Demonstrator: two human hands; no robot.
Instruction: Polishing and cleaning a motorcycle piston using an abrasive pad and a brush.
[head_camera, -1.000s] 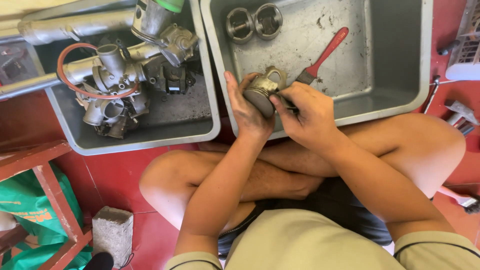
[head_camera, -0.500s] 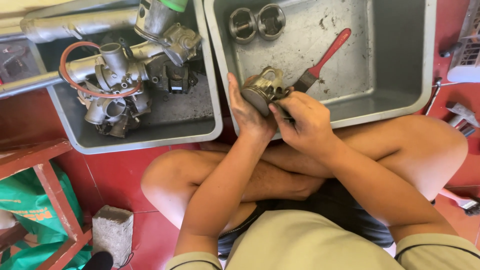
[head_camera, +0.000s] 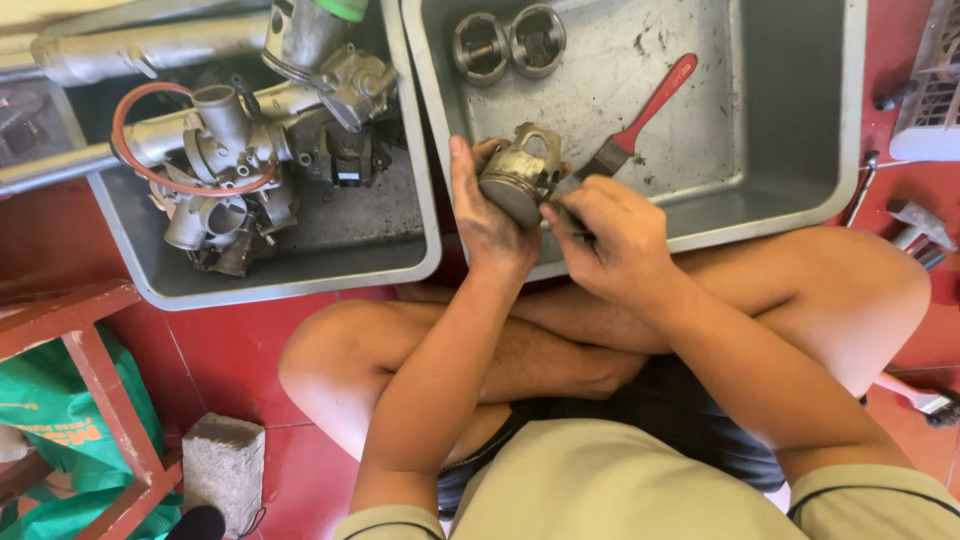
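We see a dull grey metal piston (head_camera: 520, 172), a red-handled flat brush (head_camera: 640, 118), grey plastic tubs (head_camera: 790, 180), red floor tiles (head_camera: 230, 350)

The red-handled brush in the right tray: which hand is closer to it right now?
Right. The right hand sits just below the brush bristles, almost touching them. The left hand is farther left, gripping the piston, which lies between it and the brush.

Two spare pistons (head_camera: 508, 42), carburetor assembly (head_camera: 250, 150) in left grey tub (head_camera: 300, 275), concrete block (head_camera: 222, 470), green bag (head_camera: 45, 440), red wooden stool (head_camera: 95, 370).
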